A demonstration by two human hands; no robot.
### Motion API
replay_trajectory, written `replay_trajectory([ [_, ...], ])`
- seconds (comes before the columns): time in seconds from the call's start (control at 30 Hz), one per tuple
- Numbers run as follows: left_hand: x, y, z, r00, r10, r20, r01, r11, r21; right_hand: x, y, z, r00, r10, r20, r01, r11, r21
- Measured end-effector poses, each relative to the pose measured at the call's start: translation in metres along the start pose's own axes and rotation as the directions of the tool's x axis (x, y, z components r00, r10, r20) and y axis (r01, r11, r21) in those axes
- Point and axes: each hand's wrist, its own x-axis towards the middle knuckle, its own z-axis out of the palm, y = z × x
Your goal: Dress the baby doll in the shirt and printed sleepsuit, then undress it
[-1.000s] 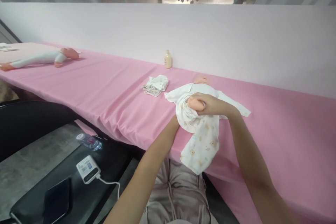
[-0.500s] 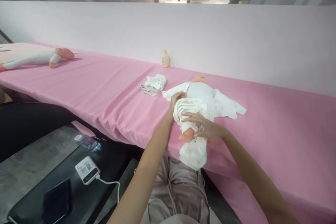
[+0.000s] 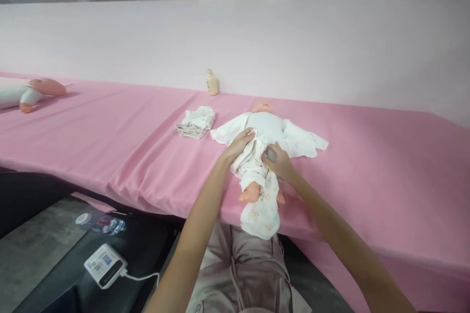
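Note:
A baby doll (image 3: 265, 124) in a white long-sleeved top lies on its back, head toward the wall and sleeves spread. White printed baby pants (image 3: 253, 159) are bunched round one leg, with that foot (image 3: 250, 192) sticking out of the cuff. Their other part (image 3: 260, 222) hangs over the table's front edge, beside the second foot (image 3: 281, 198). At the left of the waistband, my left hand (image 3: 239, 145) grips the gathered fabric. My right hand (image 3: 281, 162) is closed on the pants' right side, fingers partly hidden by cloth; a greyish patch shows under its thumb.
Folded cloths (image 3: 196, 122) lie left of the doll on the pink table cover (image 3: 147, 127). A pump bottle (image 3: 212, 83) stands by the wall, and another doll (image 3: 33, 94) lies far left. On a black chair are a water bottle (image 3: 101, 222) and a white cabled device (image 3: 105, 265).
Both hands have pulled the bunched pants up toward the doll's waist, straightening them. My right hand has gone from spread fingers to gripping. The view has turned to the right.

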Motion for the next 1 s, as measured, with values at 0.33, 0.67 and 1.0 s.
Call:
replay_trajectory([
  [0.33,0.000,-0.008,0.005,0.997,0.032,0.069,-0.029,0.999,-0.042,-0.001,-0.022,-0.010,0.972,0.228,-0.049,-0.152,0.778,0.609],
  [0.67,-0.013,0.009,-0.006,0.860,-0.315,0.401,0.135,0.899,0.417,0.000,-0.023,-0.017,0.935,0.328,0.135,-0.329,0.657,0.678],
  [1.0,-0.013,-0.001,0.002,0.964,-0.185,0.190,0.168,0.980,0.102,0.002,-0.024,-0.025,0.928,0.238,0.287,-0.343,0.846,0.407],
])
